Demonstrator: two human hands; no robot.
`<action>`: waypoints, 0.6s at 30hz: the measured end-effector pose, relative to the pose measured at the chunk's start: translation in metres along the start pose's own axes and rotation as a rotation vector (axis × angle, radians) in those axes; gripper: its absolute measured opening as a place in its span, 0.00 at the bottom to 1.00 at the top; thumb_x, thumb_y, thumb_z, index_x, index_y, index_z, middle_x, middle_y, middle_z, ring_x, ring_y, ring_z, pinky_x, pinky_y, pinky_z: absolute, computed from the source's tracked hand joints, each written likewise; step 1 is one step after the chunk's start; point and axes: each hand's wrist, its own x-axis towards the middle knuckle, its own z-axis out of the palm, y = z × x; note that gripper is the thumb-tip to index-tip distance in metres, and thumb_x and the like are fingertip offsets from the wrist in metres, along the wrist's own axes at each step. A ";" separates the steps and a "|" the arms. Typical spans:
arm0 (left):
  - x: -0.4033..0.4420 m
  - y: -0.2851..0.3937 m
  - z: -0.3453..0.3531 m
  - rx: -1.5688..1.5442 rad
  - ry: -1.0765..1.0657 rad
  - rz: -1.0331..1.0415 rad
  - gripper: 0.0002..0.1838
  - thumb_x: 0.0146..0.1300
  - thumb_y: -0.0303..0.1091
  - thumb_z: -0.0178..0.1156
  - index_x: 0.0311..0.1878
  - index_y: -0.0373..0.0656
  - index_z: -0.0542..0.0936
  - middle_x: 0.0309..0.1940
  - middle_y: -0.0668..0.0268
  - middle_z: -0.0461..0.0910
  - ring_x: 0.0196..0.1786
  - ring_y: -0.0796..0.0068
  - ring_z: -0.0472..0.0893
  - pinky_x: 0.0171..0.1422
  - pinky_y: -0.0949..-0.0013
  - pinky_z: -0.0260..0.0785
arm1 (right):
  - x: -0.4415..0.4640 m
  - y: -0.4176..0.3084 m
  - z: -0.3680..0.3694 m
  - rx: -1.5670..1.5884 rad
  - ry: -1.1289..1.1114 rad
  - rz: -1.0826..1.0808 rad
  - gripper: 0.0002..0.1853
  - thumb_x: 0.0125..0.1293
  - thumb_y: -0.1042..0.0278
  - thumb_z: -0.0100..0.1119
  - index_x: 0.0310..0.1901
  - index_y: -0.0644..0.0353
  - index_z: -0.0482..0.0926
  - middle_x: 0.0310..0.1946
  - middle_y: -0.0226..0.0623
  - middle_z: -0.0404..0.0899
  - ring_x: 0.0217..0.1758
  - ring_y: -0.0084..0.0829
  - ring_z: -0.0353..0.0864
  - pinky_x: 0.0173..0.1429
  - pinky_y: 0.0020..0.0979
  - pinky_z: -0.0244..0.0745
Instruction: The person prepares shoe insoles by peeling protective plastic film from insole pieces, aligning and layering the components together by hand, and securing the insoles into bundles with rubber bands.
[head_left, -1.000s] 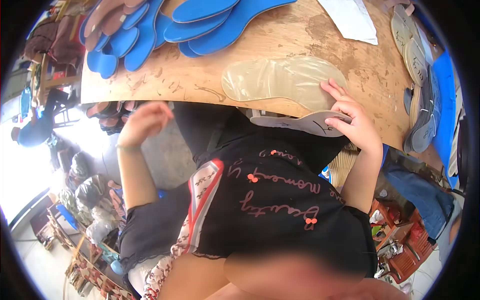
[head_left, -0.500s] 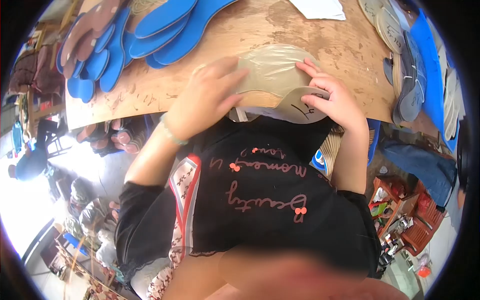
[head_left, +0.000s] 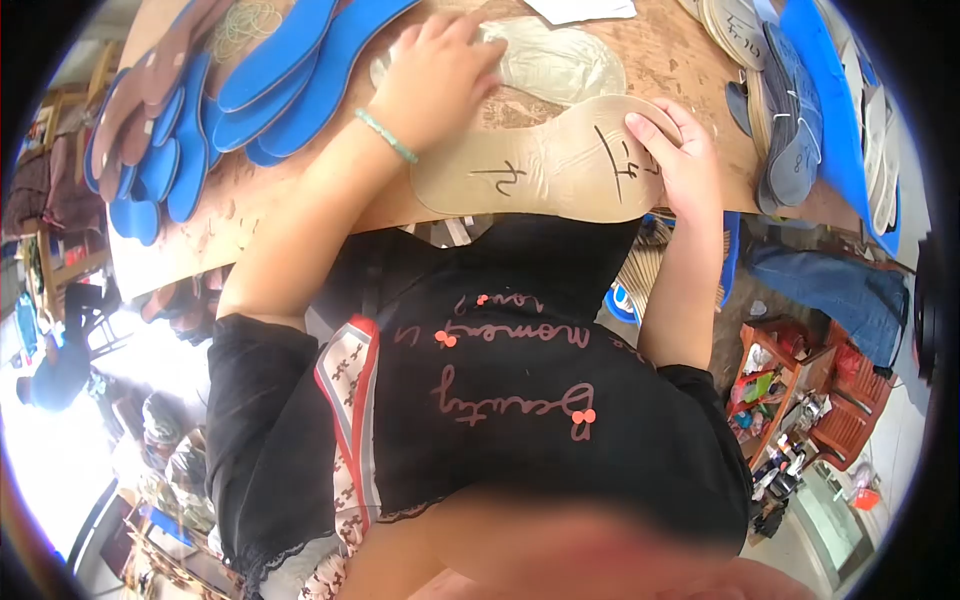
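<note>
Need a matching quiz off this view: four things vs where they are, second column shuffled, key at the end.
Things
1. Bracelet
2. Marked tan sole
3. Blue soles
4. String-tied soles

Places
A. Left part of the table
B. Held by the right hand
C. At the table's right end
D. Around the wrist of the left hand

Pairs: 1-D, 2-B, 3-A, 4-C
</note>
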 end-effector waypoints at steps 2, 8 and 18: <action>0.003 -0.003 -0.006 -0.063 0.041 -0.042 0.20 0.63 0.41 0.61 0.56 0.46 0.79 0.58 0.61 0.76 0.62 0.56 0.71 0.65 0.55 0.64 | 0.003 0.007 0.002 -0.067 0.006 -0.039 0.12 0.64 0.65 0.64 0.43 0.65 0.81 0.36 0.29 0.83 0.39 0.19 0.78 0.47 0.23 0.73; -0.025 0.036 -0.033 -0.736 -0.261 -0.162 0.18 0.65 0.38 0.62 0.54 0.38 0.79 0.41 0.57 0.83 0.40 0.67 0.83 0.46 0.68 0.75 | -0.004 -0.001 0.017 -0.019 -0.090 -0.006 0.14 0.62 0.66 0.66 0.45 0.66 0.80 0.38 0.32 0.83 0.42 0.20 0.78 0.50 0.23 0.73; -0.032 0.037 -0.036 -1.490 -0.569 -0.380 0.19 0.66 0.38 0.62 0.56 0.37 0.77 0.42 0.70 0.83 0.42 0.83 0.79 0.47 0.77 0.72 | -0.011 -0.036 0.045 -0.048 -0.077 -0.214 0.25 0.56 0.73 0.71 0.54 0.62 0.73 0.44 0.35 0.80 0.49 0.25 0.79 0.53 0.27 0.75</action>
